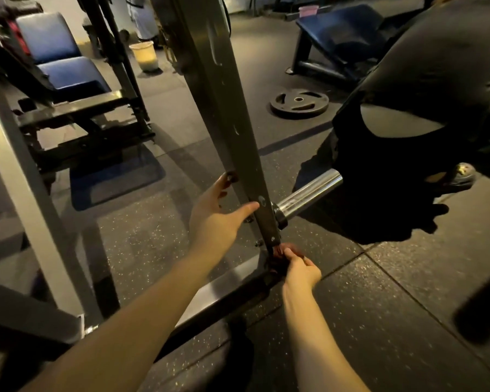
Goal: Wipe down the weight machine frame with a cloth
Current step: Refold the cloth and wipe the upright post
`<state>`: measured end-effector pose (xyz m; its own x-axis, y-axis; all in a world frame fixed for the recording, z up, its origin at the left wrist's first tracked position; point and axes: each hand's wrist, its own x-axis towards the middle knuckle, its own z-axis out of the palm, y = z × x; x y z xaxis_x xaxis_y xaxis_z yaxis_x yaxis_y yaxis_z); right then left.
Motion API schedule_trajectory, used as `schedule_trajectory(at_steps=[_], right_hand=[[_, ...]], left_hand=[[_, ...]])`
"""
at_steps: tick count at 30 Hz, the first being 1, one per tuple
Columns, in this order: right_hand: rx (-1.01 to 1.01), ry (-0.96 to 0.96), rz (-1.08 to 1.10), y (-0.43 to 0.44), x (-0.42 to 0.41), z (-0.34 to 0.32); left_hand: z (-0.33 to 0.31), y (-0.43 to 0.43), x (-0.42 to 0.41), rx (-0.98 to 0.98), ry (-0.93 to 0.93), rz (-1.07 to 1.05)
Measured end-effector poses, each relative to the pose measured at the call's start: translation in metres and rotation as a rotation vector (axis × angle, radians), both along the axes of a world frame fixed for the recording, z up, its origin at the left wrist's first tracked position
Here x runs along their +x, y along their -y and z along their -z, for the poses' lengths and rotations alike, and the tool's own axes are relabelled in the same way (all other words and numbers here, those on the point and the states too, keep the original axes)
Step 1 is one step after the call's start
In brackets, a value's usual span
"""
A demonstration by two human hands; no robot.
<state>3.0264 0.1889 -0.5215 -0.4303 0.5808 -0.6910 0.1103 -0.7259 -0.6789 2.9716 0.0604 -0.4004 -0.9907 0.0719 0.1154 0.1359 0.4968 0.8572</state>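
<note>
Under right fingers [290,254]: cloth [277,251], frame foot [272,239].

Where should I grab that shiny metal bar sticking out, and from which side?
Grip the chrome bar around its bare middle, probably coming from above or its open right end. It is round and smooth, its left end joins the dark post, and nothing is loaded on it.

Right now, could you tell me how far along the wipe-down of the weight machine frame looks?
Done: cannot tell; the slanted post shows only small marks, no clear wipe trail. In hand: the right hand pinches a dark cloth at the post's foot, while the left hand steadies the post. Left: probably the base rail, the chrome peg and the grey upright.
</note>
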Motion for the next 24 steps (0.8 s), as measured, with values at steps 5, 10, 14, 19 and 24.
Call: schedule_trajectory(at_steps=[5, 10, 14, 19, 24], right_hand=[[0.311, -0.133, -0.067, 0.028, -0.003, -0.013], [0.181, 0.031, -0.065, 0.006, -0.008, 0.004], [0.259, -0.102, -0.072, 0.034, -0.006, -0.017], [0.283, -0.057, -0.109, 0.027, -0.003, -0.008], [0.373, -0.154, -0.08, 0.029, -0.009, -0.023]], left_hand=[[-0.004, -0.003, -0.002, -0.002, 0.016, -0.057], [-0.008, -0.007, -0.004, -0.052, 0.046, -0.12], [-0.009, -0.005, -0.004, -0.085, 0.038, -0.115], [-0.007, -0.005, -0.005, -0.042, 0.04, -0.092], [-0.004, -0.001, -0.011, -0.059, -0.001, -0.055]])
